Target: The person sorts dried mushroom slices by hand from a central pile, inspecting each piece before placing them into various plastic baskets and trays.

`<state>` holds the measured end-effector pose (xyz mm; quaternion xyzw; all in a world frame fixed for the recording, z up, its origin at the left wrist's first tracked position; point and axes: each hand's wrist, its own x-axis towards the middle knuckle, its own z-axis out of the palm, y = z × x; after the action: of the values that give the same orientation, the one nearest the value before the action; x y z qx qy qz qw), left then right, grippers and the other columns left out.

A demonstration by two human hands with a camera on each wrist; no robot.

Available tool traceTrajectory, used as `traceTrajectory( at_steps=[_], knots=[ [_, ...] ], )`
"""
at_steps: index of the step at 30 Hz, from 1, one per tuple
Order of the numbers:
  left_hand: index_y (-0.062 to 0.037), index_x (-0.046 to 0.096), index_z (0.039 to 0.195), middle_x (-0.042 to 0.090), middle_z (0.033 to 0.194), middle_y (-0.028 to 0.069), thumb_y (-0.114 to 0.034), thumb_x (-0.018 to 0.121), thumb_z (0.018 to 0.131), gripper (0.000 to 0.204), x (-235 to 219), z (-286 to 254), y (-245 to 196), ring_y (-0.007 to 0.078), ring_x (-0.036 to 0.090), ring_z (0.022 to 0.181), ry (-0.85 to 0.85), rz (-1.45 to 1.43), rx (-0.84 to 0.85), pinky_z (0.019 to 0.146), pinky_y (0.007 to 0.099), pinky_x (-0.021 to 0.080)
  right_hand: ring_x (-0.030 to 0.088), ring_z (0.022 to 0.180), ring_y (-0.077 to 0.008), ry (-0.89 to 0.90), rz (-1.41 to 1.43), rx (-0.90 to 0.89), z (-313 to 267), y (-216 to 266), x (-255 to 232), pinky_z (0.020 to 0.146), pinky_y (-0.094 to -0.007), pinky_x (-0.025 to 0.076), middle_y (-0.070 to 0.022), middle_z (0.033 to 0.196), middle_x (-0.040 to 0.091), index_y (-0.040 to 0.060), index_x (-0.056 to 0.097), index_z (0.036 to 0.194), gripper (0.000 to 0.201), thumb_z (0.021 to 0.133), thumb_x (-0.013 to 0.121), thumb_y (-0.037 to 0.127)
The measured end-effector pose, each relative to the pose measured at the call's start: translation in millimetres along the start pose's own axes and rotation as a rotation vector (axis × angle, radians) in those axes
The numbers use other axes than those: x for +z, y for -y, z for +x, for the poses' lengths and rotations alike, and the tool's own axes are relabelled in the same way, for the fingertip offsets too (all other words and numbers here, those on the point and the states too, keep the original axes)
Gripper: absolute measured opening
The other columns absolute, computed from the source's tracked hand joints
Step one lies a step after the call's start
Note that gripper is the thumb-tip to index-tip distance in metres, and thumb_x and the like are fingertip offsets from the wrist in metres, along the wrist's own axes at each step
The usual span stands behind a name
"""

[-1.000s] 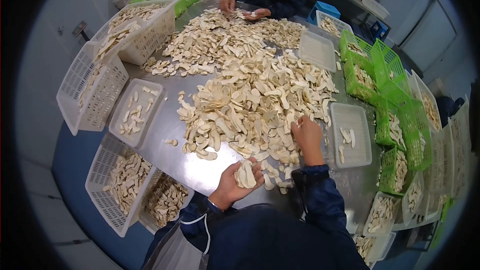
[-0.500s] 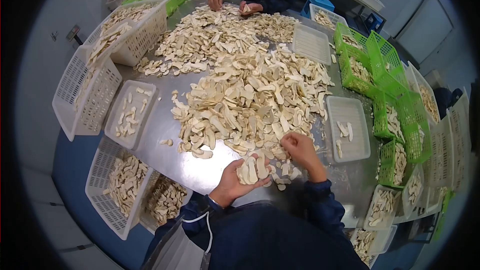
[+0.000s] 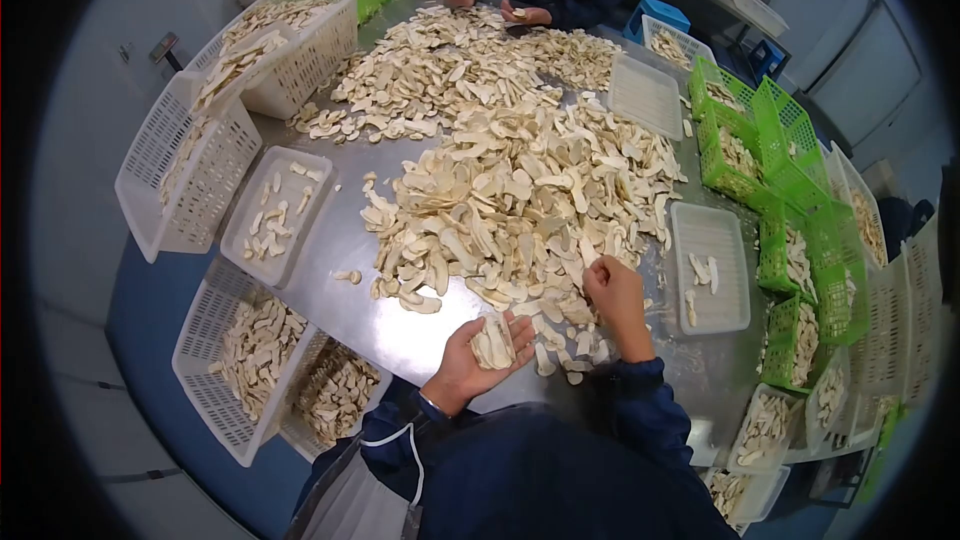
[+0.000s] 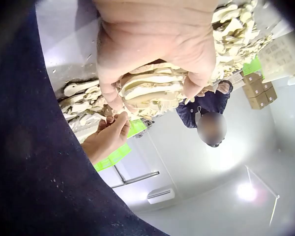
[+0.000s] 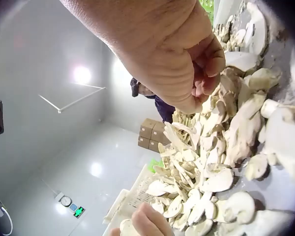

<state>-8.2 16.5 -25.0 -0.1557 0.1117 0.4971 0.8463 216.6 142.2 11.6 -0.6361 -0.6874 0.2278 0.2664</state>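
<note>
Left hand [image 3: 470, 360] palm-up, fingers cupped round a stack of slices [image 3: 492, 343], held over the worktop [image 3: 340, 240] edge, right hand [image 3: 612, 290] just beside it, fingers curled, pinching at the near rim of the pile [image 3: 510, 190], white tray [image 3: 710, 270] right of it

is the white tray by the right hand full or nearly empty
Nearly empty: the white tray holds only a few mushroom slices; most of its floor shows bare.
</note>
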Motion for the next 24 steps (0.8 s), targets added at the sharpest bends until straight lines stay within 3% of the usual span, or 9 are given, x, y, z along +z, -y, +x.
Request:
traceTrajectory(
  at_steps=[2, 5, 8, 11, 15, 16, 19, 20, 24],
  knots=[
    [-0.0065, 0.052, 0.129, 0.053, 0.134, 0.0172, -0.028, 0.049, 0.093, 0.041, 1, 2, -1, 0.0338, 0.052, 0.123, 0.052, -0.038, -0.012, 0.108, 0.0527, 0.035, 0.063, 0.063, -0.0274, -0.035, 0.022, 0.0, -7, 0, -3, 0.059, -0.038, 0.05, -0.0092, 0.065, 0.063, 0.0054, 0.066, 0.082, 0.015, 0.082, 0.069, 0.02],
    [-0.0061, 0.052, 0.128, 0.057, 0.127, 0.0161, -0.029, 0.049, 0.093, 0.041, 5, 3, 2, 0.0333, 0.054, 0.119, 0.008, -0.023, -0.034, 0.108, 0.0532, 0.035, 0.064, 0.064, -0.0278, -0.088, 0.006, -0.072, -5, 4, 7, 0.059, -0.0386, 0.05, -0.0093, 0.066, 0.064, 0.0053, 0.066, 0.084, 0.016, 0.082, 0.07, 0.021],
    [-0.0053, 0.053, 0.126, 0.059, 0.119, 0.0147, -0.029, 0.049, 0.093, 0.041, -6, 5, 0, 0.0327, 0.056, 0.114, 0.152, -0.08, -0.091, 0.107, 0.0531, 0.036, 0.064, 0.063, -0.0289, -0.121, -0.079, -0.154, 8, 15, 19, 0.058, -0.0392, 0.05, -0.0092, 0.066, 0.064, 0.0058, 0.066, 0.086, 0.017, 0.082, 0.07, 0.022],
    [-0.006, 0.057, 0.121, 0.065, 0.108, 0.0109, -0.032, 0.059, 0.086, 0.044, -9, 2, -3, 0.0306, 0.058, 0.107, 0.08, -0.06, -0.067, 0.108, 0.0519, 0.035, 0.064, 0.062, -0.0298, -0.089, -0.196, -0.192, 14, 13, 24, 0.058, -0.0398, 0.05, -0.0086, 0.066, 0.065, 0.0065, 0.066, 0.084, 0.016, 0.082, 0.069, 0.022],
    [-0.0025, 0.049, 0.131, 0.057, 0.126, 0.0158, -0.031, 0.054, 0.089, 0.052, -8, -3, -3, 0.0344, 0.052, 0.119, 0.062, -0.095, -0.019, 0.11, 0.0537, 0.033, 0.064, 0.061, -0.0289, -0.007, -0.194, -0.088, 3, 5, 5, 0.057, -0.0391, 0.05, -0.0081, 0.066, 0.065, 0.0068, 0.066, 0.079, 0.015, 0.082, 0.067, 0.021],
    [-0.0017, 0.046, 0.135, 0.053, 0.133, 0.0176, -0.031, 0.049, 0.091, 0.052, -3, -3, -2, 0.0356, 0.049, 0.124, 0.034, -0.088, -0.012, 0.11, 0.0544, 0.032, 0.064, 0.059, -0.0257, 0.047, -0.148, -0.028, -3, 5, -3, 0.056, -0.0365, 0.05, -0.0089, 0.066, 0.065, 0.0047, 0.068, 0.08, 0.016, 0.082, 0.067, 0.021],
    [-0.0005, 0.039, 0.141, 0.042, 0.146, 0.0206, -0.031, 0.043, 0.095, 0.056, 5, 1, -1, 0.0385, 0.042, 0.134, 0.021, -0.037, -0.025, 0.111, 0.0561, 0.03, 0.063, 0.057, -0.0225, 0.355, 0.358, 0.081, -28, 1, -13, 0.056, -0.0339, 0.049, -0.0094, 0.066, 0.065, 0.0028, 0.069, 0.086, 0.018, 0.083, 0.068, 0.021],
    [-0.0003, 0.038, 0.142, 0.038, 0.149, 0.0213, -0.032, 0.042, 0.095, 0.057, 5, 2, 0, 0.0394, 0.039, 0.136, 0.026, -0.015, -0.033, 0.112, 0.0565, 0.029, 0.062, 0.057, -0.0214, 0.58, 0.523, 0.239, -30, 0, -14, 0.057, -0.0328, 0.048, -0.0095, 0.066, 0.064, 0.0024, 0.069, 0.096, 0.023, 0.083, 0.07, 0.021],
    [-0.0028, 0.044, 0.136, 0.05, 0.137, 0.02, -0.031, 0.044, 0.095, 0.05, 6, 6, 3, 0.0385, 0.049, 0.125, 0.074, -0.004, -0.085, 0.109, 0.0557, 0.033, 0.064, 0.061, -0.0279, 0.115, -0.073, -0.093, -29, 13, -7, 0.058, -0.0381, 0.049, -0.0099, 0.066, 0.064, 0.0054, 0.065, 0.106, 0.03, 0.081, 0.071, 0.02]
  ],
)
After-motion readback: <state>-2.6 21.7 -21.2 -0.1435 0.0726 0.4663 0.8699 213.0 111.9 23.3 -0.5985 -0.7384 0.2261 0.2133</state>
